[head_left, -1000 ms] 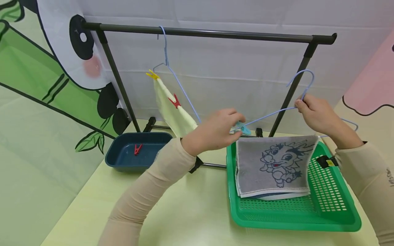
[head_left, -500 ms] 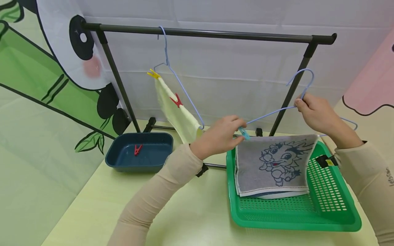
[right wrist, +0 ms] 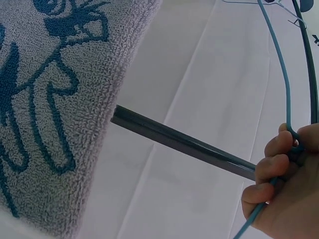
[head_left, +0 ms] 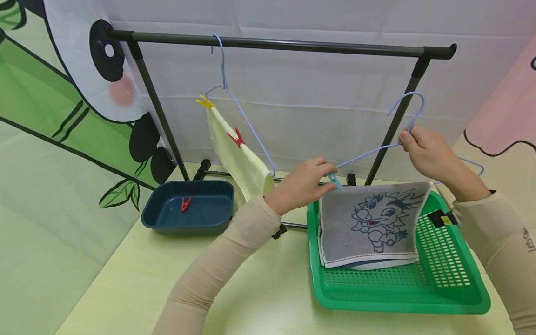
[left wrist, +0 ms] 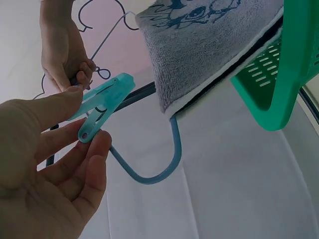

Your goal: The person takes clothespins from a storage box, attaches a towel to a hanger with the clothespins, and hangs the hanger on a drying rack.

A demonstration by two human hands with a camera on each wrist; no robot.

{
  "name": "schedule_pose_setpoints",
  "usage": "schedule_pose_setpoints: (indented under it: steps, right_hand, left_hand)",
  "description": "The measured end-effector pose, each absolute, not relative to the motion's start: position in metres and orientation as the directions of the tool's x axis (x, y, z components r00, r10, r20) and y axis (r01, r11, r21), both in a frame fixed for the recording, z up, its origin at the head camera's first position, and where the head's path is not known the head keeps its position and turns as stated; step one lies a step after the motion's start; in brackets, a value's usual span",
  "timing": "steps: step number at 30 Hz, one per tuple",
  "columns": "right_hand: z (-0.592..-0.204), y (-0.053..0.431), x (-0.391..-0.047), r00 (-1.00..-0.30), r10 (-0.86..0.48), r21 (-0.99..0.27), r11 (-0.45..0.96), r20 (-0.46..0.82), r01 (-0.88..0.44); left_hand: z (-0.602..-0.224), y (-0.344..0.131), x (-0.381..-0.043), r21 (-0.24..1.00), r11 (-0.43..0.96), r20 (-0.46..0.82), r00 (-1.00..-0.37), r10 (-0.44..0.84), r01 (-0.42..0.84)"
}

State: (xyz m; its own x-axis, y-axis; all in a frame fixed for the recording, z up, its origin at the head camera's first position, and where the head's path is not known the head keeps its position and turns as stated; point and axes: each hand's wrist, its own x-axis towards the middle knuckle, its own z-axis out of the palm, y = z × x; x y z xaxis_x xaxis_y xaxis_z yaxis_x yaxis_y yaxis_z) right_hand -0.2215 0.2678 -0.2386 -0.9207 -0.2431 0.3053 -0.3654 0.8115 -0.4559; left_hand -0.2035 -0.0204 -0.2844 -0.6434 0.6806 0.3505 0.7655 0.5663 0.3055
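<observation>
In the head view, my left hand [head_left: 299, 184] pinches a light blue clothespin [head_left: 333, 179] between thumb and fingers. The clothespin is beside the top left corner of a grey towel [head_left: 372, 223] printed with a dark blue cartoon dragon. My right hand [head_left: 433, 158] grips a blue wire hanger [head_left: 368, 152] just below its hook. The towel hangs from this hanger, over the green basket. The left wrist view shows the clothespin [left wrist: 107, 102] near the hanger's curved end [left wrist: 149, 179], apart from the towel's corner. Curled fingers hold the wire in the right wrist view.
A black rack [head_left: 293, 44] carries another blue hanger [head_left: 251, 125] with a pale yellow cloth [head_left: 234, 153], a yellow clothespin [head_left: 205, 102] and a red clothespin [head_left: 237, 138]. A dark blue tray [head_left: 188, 230] holds a red clothespin [head_left: 185, 204]. The green basket [head_left: 398, 307] stands at right.
My left hand has moved slightly right and down, and the light blue clothespin has turned toward the towel's corner. The right hand keeps its hold on the hanger.
</observation>
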Motion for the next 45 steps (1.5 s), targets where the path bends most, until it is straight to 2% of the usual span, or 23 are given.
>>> schedule_pose_setpoints:
  steps: [14,31,45]
  right_hand:
    - [-0.232,0.265,-0.219,-0.911,-0.201,-0.449,0.819,0.36,-0.358]
    - [-0.234,0.267,-0.218,-0.912,-0.188,-0.451,0.821,0.365,-0.35]
    - [-0.234,0.262,-0.219,-0.917,-0.177,-0.454,0.825,0.358,-0.337]
  left_hand:
    - [-0.287,-0.016,-0.208,0.317,0.554,0.453,-0.636,0.624,0.77]
    - [-0.278,-0.008,-0.206,0.273,0.581,0.416,-0.639,0.647,0.766]
    - [-0.275,-0.008,-0.209,0.263,0.621,0.35,-0.672,0.652,0.739]
